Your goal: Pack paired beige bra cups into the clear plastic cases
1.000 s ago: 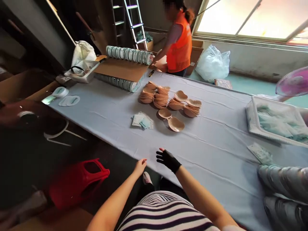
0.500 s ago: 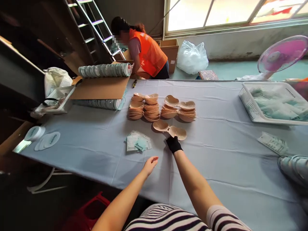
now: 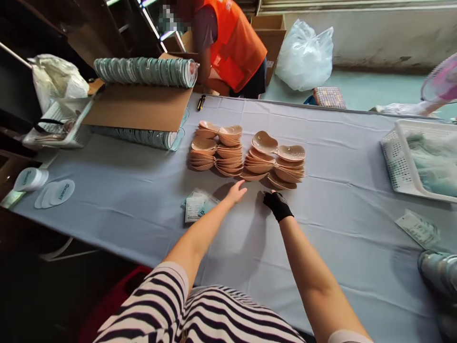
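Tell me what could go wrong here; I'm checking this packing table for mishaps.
The two stacks of beige cups are tall and uneven; both hands, the bare left hand and the gloved right hand, are close to their base, so a nudge might topple them. The left forearm passes just beside the small packets, which could be swept toward the table edge.

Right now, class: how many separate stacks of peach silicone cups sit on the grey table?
2. One stack stands left of centre, near the cardboard sheet; the other stack stands just to its right, beyond the gloved right hand. Pieces underneath may be hidden.
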A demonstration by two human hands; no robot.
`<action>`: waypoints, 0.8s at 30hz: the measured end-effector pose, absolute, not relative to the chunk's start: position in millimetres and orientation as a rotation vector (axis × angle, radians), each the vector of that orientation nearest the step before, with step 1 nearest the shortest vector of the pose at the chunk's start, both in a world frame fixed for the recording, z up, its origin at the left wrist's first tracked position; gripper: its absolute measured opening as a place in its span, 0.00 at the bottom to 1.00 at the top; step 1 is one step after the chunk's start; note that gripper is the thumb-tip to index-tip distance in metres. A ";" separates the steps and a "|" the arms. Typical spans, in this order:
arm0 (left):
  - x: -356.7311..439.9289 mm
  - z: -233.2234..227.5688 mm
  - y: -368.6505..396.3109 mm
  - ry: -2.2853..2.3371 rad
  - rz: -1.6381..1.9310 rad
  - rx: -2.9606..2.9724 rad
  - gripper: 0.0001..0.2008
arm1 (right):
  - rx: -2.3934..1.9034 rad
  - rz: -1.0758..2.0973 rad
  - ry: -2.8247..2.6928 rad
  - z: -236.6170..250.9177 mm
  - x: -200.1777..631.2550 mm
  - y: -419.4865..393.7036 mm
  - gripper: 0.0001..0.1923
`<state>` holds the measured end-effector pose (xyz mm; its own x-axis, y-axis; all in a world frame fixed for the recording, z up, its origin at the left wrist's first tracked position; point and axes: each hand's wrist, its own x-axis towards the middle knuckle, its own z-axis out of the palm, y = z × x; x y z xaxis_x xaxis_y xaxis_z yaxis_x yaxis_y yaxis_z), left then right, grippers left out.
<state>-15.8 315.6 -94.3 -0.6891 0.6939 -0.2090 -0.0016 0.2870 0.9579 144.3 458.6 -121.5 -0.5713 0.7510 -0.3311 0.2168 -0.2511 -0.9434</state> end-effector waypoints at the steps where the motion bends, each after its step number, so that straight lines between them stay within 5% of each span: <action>1: -26.8 -95.5 295.5 2.007 1.462 0.593 0.24 | -1.206 1.896 -1.668 -125.2 140.6 443.3 0.16; 4: -56.5 -106.0 207.5 2.281 1.472 0.399 0.24 | -1.244 1.867 -1.865 -136.4 121.5 379.9 0.23; 9: -70.4 -137.9 96.3 2.640 1.179 -0.029 0.32 | -1.076 1.355 -2.376 -146.6 67.8 268.3 0.45; 15: -35.7 -165.6 117.6 2.522 1.192 0.390 0.30 | -1.011 1.206 -2.586 -160.9 19.1 208.6 0.43; 20: -38.6 -164.8 121.9 2.173 1.371 0.096 0.36 | -0.941 1.120 -2.724 -162.0 23.7 224.1 0.51; 24: -57.0 -162.1 117.3 1.925 1.256 0.122 0.21 | -0.787 1.087 -2.859 -160.9 32.9 241.5 0.51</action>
<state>-57.0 117.3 -162.1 -0.6632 0.4798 -0.5743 -0.3324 0.4987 0.8005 32.9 241.5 -160.9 -0.8757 0.4455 -0.1863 0.4567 0.6389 -0.6190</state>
